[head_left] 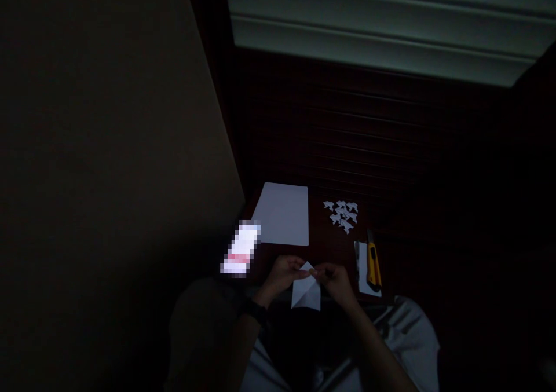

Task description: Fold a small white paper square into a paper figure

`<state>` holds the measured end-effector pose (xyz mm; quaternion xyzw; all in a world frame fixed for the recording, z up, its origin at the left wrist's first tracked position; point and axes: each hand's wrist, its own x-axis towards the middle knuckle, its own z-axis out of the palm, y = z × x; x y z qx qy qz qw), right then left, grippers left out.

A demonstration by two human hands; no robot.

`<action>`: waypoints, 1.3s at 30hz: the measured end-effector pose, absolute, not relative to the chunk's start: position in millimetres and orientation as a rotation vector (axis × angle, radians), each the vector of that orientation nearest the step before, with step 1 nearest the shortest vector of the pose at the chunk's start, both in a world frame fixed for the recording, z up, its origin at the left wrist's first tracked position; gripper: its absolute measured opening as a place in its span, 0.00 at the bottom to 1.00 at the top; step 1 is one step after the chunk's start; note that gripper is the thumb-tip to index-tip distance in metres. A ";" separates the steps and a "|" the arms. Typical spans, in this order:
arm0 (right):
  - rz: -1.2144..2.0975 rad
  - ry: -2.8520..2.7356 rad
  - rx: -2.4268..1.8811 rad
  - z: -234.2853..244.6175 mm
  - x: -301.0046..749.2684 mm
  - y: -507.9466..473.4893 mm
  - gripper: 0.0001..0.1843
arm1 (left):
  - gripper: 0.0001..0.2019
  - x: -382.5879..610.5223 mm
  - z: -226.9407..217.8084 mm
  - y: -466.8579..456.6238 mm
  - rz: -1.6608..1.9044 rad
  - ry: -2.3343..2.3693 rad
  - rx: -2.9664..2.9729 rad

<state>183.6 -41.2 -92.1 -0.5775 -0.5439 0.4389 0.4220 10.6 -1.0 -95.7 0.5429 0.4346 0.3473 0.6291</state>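
Observation:
A small piece of white paper [306,295], creased and pointed at its top, is held between both hands just over the near edge of the table. My left hand [284,271] pinches its upper left side, a dark watch or band on that wrist. From the other side, my right hand [333,279] pinches the paper near the tip. Beyond the hands lies a flat white sheet [282,213]. Farther right is a cluster of several small folded paper pieces [342,215].
A yellow utility knife [372,264] rests on a narrow white paper [365,273] at the right. Left of the hands glows a blurred, phone-like screen [241,248]. A wall [130,120] rises at the left; dark slatted panelling [369,131] stands behind the table. The scene is dim.

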 end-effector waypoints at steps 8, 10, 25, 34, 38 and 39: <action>1.121 -1.349 -1.427 -94.6 187.0 -41.3 0.13 | 0.15 12.7 -92.9 -0.3 0.739 0.947 1.259; 1.138 -1.348 -1.420 -92.9 186.3 -42.1 0.13 | 0.16 13.6 -92.9 -1.0 0.737 0.972 1.279; 1.248 -1.261 -1.436 -93.5 172.7 -25.1 0.06 | 0.19 14.9 -100.7 -1.9 0.758 0.911 1.361; 1.106 -1.347 -1.448 -91.7 168.9 -23.4 0.05 | 0.21 14.1 -95.0 -2.1 0.724 0.940 1.353; 1.021 -1.404 -1.484 -89.3 169.7 -23.3 0.06 | 0.20 15.0 -93.9 -1.3 0.731 0.932 1.327; 1.002 -1.411 -1.484 -89.1 169.7 -23.0 0.07 | 0.20 14.9 -93.9 -0.9 0.727 0.924 1.323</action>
